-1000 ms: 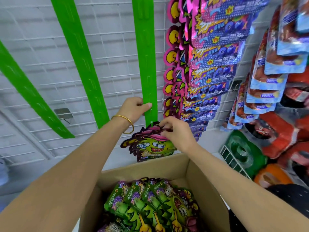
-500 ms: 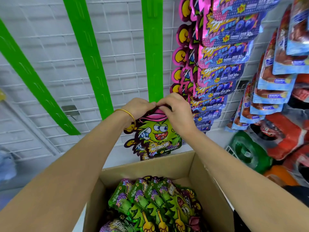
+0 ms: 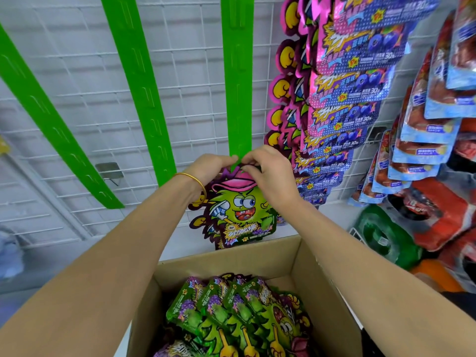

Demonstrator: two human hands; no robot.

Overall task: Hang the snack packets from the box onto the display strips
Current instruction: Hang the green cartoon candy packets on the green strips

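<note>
The left hand (image 3: pixel 206 168) and right hand (image 3: pixel 268 173) pinched, fingers curled, the top of a green monster-faced snack packet (image 3: pixel 239 210) with a pink cap, hiding where it met the foot of the green display strip (image 3: pixel 237 86). At its three o'clock hung blue packets (image 3: pixel 347 86). At six o'clock, the cardboard box (image 3: pixel 226 261) held more green packets (image 3: pixel 231 310).

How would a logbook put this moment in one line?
phase: hanging | left hand: pinches display strip bottom | right hand: pinches snack packet top | box: more packets inside
</note>
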